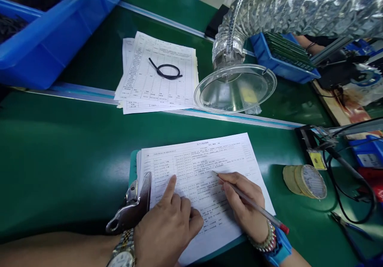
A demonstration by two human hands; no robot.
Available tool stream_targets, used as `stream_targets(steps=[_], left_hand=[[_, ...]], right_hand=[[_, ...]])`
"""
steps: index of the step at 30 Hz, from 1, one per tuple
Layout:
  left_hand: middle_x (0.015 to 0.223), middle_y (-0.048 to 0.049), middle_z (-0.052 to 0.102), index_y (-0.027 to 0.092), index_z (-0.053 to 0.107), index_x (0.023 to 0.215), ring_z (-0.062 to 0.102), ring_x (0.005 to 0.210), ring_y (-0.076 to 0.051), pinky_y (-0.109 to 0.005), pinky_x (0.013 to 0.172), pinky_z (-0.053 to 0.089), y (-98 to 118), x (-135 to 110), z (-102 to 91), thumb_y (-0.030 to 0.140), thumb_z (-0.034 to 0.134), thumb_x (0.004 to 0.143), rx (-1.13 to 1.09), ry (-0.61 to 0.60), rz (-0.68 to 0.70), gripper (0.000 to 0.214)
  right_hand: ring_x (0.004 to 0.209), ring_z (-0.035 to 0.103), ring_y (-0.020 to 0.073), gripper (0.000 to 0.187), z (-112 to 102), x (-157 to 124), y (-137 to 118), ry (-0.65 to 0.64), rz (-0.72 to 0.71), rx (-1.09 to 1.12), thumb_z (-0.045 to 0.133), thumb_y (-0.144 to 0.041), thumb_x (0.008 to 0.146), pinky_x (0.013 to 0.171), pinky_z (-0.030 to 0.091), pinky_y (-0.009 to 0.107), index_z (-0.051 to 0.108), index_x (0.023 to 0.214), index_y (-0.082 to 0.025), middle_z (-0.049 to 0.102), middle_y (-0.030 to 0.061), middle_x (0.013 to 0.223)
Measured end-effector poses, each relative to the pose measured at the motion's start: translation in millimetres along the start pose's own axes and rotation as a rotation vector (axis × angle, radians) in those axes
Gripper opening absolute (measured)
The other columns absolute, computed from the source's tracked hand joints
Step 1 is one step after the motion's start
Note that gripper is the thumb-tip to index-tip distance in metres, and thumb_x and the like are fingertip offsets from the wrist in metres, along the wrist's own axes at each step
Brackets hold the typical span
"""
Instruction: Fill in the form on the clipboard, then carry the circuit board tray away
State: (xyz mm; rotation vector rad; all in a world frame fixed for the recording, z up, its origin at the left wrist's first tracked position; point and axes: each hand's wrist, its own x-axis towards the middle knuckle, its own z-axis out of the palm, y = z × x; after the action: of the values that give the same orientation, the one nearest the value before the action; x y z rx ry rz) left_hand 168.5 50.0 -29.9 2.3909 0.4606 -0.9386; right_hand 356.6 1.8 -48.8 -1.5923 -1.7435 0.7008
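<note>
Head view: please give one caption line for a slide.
Right hand holds a pen on a clipboard form; left hand points.

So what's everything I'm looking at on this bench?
form: one, white, on clipboard, near edge
clipboard: one, teal with metal clip, under form
pen: one, clear with red cap, tip on form
paper stack: one, white, further back
cable loop: one, black, on paper stack
extraction hood: one, clear, on silver duct
tape rolls: two, tan, right
bin: one, blue, far left
left hand: forefinger pointing on form
right hand: holding pen
</note>
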Motion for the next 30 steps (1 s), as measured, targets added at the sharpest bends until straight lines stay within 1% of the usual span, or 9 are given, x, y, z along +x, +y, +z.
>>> stream_targets(steps=[3, 9, 13, 15, 19, 22, 25, 30], left_hand=[[0.1, -0.0097, 0.051, 0.021, 0.041, 0.12, 0.055, 0.104, -0.023, -0.059, 0.113, 0.01, 0.3, 0.5, 1.9, 0.048, 0.053, 0.066, -0.009, -0.004, -0.007, 0.062], [0.098, -0.01, 0.052, 0.02, 0.042, 0.119, 0.056, 0.099, -0.023, -0.06, 0.111, 0.017, 0.3, 1.3, 0.2, 0.05, 0.051, 0.066, 0.053, 0.004, 0.009, 0.062], [0.096, -0.009, 0.052, 0.02, 0.042, 0.117, 0.057, 0.097, -0.022, -0.06, 0.11, 0.016, -0.7, 2.4, -0.3, 0.05, 0.052, 0.066, 0.052, 0.025, 0.014, 0.06], [0.097, -0.0094, 0.052, 0.02, 0.042, 0.118, 0.057, 0.097, -0.022, -0.061, 0.11, 0.015, -0.8, 2.6, -0.1, 0.05, 0.054, 0.064, 0.041, 0.019, 0.023, 0.063], [0.098, -0.0102, 0.052, 0.02, 0.041, 0.119, 0.056, 0.1, -0.023, -0.061, 0.11, 0.013, -0.2, 1.7, 0.6, 0.051, 0.051, 0.065, 0.059, 0.021, 0.017, 0.063], [0.097, -0.0097, 0.052, 0.02, 0.042, 0.118, 0.057, 0.097, -0.022, -0.06, 0.109, 0.017, 0.2, 2.1, 1.9, 0.051, 0.052, 0.065, 0.076, 0.019, 0.018, 0.062], [0.095, -0.0093, 0.053, 0.02, 0.042, 0.116, 0.057, 0.097, -0.023, -0.06, 0.11, 0.018, 0.2, 3.3, 3.7, 0.051, 0.05, 0.066, 0.078, 0.037, 0.023, 0.06], [0.097, -0.0091, 0.052, 0.021, 0.041, 0.117, 0.057, 0.098, -0.022, -0.06, 0.111, 0.015, 1.3, 3.8, 4.9, 0.048, 0.048, 0.069, 0.061, 0.047, 0.013, 0.056]], right_hand=[[0.079, 0.056, 0.0049, 0.027, -2.6, -0.3, 5.7, 0.043, 0.083, -0.013, 0.048, -0.009, 0.084, 0.067, 0.047, 0.016, 0.058, 0.104, -0.023, 0.06, -0.0023, 0.09], [0.074, 0.056, 0.0045, 0.027, -0.4, 0.0, 11.2, 0.069, 0.107, -0.034, 0.049, -0.01, 0.083, 0.064, 0.047, 0.015, 0.058, 0.103, -0.025, 0.06, -0.0038, 0.09], [0.082, 0.057, 0.0048, 0.028, 1.8, 1.1, 12.1, 0.059, 0.064, -0.03, 0.048, -0.01, 0.083, 0.071, 0.047, 0.015, 0.058, 0.105, -0.025, 0.06, -0.0033, 0.092], [0.082, 0.057, 0.0043, 0.028, 2.4, 2.0, 11.9, 0.064, 0.044, -0.03, 0.048, -0.009, 0.083, 0.073, 0.047, 0.015, 0.058, 0.105, -0.025, 0.061, -0.0032, 0.092], [0.083, 0.057, 0.0049, 0.028, 3.9, 4.7, 10.0, 0.052, 0.01, -0.028, 0.049, -0.007, 0.083, 0.072, 0.047, 0.015, 0.057, 0.104, -0.022, 0.061, -0.0023, 0.091], [0.084, 0.057, 0.0059, 0.028, 4.7, 5.8, 9.2, 0.028, -0.019, -0.03, 0.049, -0.006, 0.082, 0.073, 0.048, 0.017, 0.057, 0.105, -0.02, 0.061, -0.0006, 0.091], [0.084, 0.057, 0.0061, 0.029, 4.9, 5.4, 9.7, 0.012, -0.018, -0.02, 0.049, -0.006, 0.082, 0.072, 0.048, 0.017, 0.057, 0.106, -0.02, 0.06, -0.0003, 0.092], [0.086, 0.057, 0.0062, 0.03, 4.3, 5.0, 9.6, -0.013, -0.006, -0.006, 0.049, -0.007, 0.083, 0.072, 0.049, 0.018, 0.056, 0.108, -0.021, 0.06, -0.0009, 0.095]])
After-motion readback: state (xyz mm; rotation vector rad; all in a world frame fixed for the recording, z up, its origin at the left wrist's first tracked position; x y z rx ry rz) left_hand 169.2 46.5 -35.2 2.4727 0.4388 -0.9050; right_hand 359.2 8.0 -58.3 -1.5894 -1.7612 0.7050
